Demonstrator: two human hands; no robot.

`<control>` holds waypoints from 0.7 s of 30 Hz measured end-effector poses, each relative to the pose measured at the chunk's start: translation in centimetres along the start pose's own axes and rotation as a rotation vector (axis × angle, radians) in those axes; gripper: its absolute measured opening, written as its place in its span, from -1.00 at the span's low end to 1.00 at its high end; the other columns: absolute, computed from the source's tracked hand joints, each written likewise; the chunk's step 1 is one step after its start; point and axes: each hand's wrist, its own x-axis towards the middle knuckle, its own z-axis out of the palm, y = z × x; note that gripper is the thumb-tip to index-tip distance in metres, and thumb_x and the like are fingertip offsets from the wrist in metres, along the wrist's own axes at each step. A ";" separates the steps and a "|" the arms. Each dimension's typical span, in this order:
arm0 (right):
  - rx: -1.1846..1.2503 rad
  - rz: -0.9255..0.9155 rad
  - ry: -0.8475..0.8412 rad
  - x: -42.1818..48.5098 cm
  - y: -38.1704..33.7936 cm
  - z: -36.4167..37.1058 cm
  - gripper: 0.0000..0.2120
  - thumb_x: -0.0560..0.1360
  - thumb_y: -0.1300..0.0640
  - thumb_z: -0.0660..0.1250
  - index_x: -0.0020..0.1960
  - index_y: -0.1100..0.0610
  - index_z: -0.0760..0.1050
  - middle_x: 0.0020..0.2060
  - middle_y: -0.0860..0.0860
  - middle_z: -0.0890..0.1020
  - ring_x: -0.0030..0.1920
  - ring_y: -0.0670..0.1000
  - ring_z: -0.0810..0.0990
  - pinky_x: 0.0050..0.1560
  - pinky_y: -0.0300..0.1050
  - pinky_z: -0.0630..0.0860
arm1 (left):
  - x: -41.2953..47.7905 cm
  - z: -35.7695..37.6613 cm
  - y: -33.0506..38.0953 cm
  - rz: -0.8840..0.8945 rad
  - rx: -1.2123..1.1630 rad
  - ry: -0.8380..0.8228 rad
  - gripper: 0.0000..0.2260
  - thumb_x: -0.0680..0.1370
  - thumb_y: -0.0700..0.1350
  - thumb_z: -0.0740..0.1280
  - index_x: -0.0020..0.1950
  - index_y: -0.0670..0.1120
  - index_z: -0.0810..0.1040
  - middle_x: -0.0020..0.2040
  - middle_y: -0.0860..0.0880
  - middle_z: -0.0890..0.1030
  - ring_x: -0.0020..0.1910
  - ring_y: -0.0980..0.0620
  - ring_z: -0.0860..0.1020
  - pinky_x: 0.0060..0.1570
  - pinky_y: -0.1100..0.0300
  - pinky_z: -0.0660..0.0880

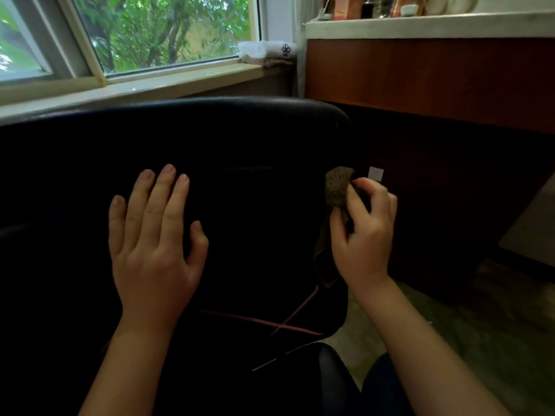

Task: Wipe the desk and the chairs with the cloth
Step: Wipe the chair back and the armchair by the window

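Right hand (pixel 362 226) pinches the bunched cloth (pixel 338 189) at the black chair (pixel 240 139) back's right edge; left hand (pixel 153 235), fingers spread, rests flat leftward, so the unwiped back lies left of the grip.

The chair (pixel 240 139) is plain black throughout, crossed low down by thin pinkish-red lines (pixel 261 321); the cloth (pixel 339 187) is dark grey-brown with a coarse, nubbly weave, and a small tag (pixel 374 174) beside it is white. The surface (pixel 420 25) has a pale off-white top over a reddish-brown wood side panel (pixel 420 73). The window frame (pixel 90 55) is cream-white with green foliage (pixel 165 25) behind the glass, and the folded towel (pixel 264 49) on the sill is white with a purple flower emblem.
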 end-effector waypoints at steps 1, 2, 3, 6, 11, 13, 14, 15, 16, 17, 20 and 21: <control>0.007 0.013 0.000 -0.3 -0.1 -0.1 -0.67 0.56 0.16 0.24 0.21 0.33 0.56 0.12 0.23 0.53 0.14 0.14 0.43 0.19 -0.24 0.35 | 0.0 0.0 0.0 0.002 0.003 -0.001 -0.61 0.63 -0.15 0.19 0.45 -0.20 0.38 0.46 -0.14 0.37 0.49 -0.12 0.28 0.51 -0.06 0.06; 0.011 0.026 -0.003 -0.8 -0.1 -0.2 -0.67 0.56 0.15 0.24 0.20 0.33 0.56 0.10 0.23 0.53 0.13 0.14 0.43 0.17 -0.24 0.36 | 0.0 0.0 0.0 0.002 0.005 0.000 -0.61 0.62 -0.15 0.19 0.45 -0.20 0.38 0.46 -0.14 0.37 0.49 -0.12 0.28 0.51 -0.06 0.07; 0.011 0.037 -0.010 -1.3 -0.1 -0.3 -0.66 0.56 0.14 0.23 0.20 0.34 0.56 0.09 0.23 0.53 0.12 0.13 0.43 0.16 -0.23 0.37 | 0.0 0.0 0.0 0.001 0.006 0.001 -0.61 0.62 -0.15 0.19 0.45 -0.20 0.38 0.46 -0.14 0.37 0.49 -0.12 0.28 0.51 -0.06 0.07; -0.001 0.033 -0.023 -1.7 -0.3 0.0 -0.65 0.57 0.12 0.21 0.20 0.33 0.56 0.09 0.23 0.53 0.11 0.14 0.43 0.13 -0.10 0.44 | 0.0 0.1 0.0 -0.002 0.005 0.004 -0.61 0.62 -0.16 0.20 0.44 -0.20 0.39 0.46 -0.14 0.37 0.48 -0.13 0.28 0.50 -0.07 0.08; 0.003 0.042 -0.024 -0.8 -0.4 0.2 -0.65 0.56 0.12 0.22 0.21 0.31 0.56 0.14 0.23 0.51 0.14 0.16 0.43 0.12 0.08 0.50 | 0.1 0.1 0.0 -0.003 0.002 0.000 -0.62 0.63 -0.16 0.20 0.44 -0.20 0.39 0.46 -0.14 0.37 0.49 -0.12 0.28 0.50 -0.08 0.09; -0.019 0.051 -0.026 -0.2 -0.8 0.2 -0.65 0.57 0.10 0.21 0.23 0.29 0.55 0.19 0.23 0.49 0.18 0.17 0.40 0.16 0.12 0.48 | 0.0 0.0 0.1 -0.001 0.001 0.001 -0.62 0.62 -0.16 0.21 0.44 -0.20 0.39 0.46 -0.14 0.37 0.49 -0.12 0.28 0.50 -0.08 0.09; -0.041 0.060 -0.026 0.4 -1.0 0.4 -0.64 0.58 0.09 0.20 0.25 0.29 0.53 0.24 0.24 0.46 0.23 0.17 0.38 0.23 0.12 0.45 | 0.0 0.0 0.1 0.001 -0.002 0.002 -0.62 0.62 -0.16 0.21 0.44 -0.20 0.39 0.46 -0.14 0.37 0.49 -0.12 0.28 0.50 -0.08 0.09; -0.050 0.070 -0.022 1.2 -1.3 0.7 -0.61 0.59 0.08 0.18 0.30 0.29 0.50 0.31 0.25 0.42 0.30 0.18 0.34 0.33 0.11 0.38 | 0.1 0.0 0.1 0.004 -0.002 0.004 -0.61 0.62 -0.16 0.21 0.44 -0.20 0.39 0.46 -0.14 0.36 0.49 -0.12 0.27 0.50 -0.07 0.09; -0.033 0.083 -0.025 2.0 -1.8 1.1 -0.56 0.61 0.04 0.17 0.37 0.30 0.44 0.38 0.26 0.36 0.39 0.19 0.28 0.43 0.07 0.28 | 0.1 0.0 0.1 0.004 -0.001 0.006 -0.62 0.62 -0.16 0.21 0.44 -0.20 0.39 0.46 -0.14 0.36 0.49 -0.11 0.27 0.50 -0.07 0.08; 0.007 0.093 -0.038 2.4 -2.5 1.5 -0.50 0.61 0.00 0.15 0.42 0.30 0.36 0.45 0.27 0.28 0.47 0.19 0.20 0.49 0.04 0.16 | 0.0 -0.1 0.1 0.001 0.001 0.006 -0.61 0.62 -0.16 0.21 0.44 -0.20 0.39 0.46 -0.14 0.36 0.49 -0.11 0.27 0.50 -0.07 0.08; 0.099 -0.011 -0.078 0.9 -5.7 2.7 -0.49 0.63 -0.01 0.14 0.45 0.29 0.31 0.50 0.22 0.24 0.54 0.19 0.12 0.53 0.13 0.09 | 0.0 -0.1 0.1 -0.005 -0.004 -0.004 -0.61 0.62 -0.16 0.20 0.45 -0.20 0.38 0.46 -0.14 0.37 0.50 -0.12 0.27 0.50 -0.09 0.10; 0.114 -0.087 -0.100 0.0 -6.7 2.9 -0.54 0.63 0.04 0.15 0.43 0.29 0.35 0.47 0.21 0.31 0.52 0.18 0.17 0.51 0.14 0.13 | 0.1 -0.1 0.1 -0.003 0.001 -0.008 -0.61 0.62 -0.16 0.20 0.45 -0.20 0.38 0.46 -0.15 0.37 0.49 -0.12 0.27 0.50 -0.09 0.10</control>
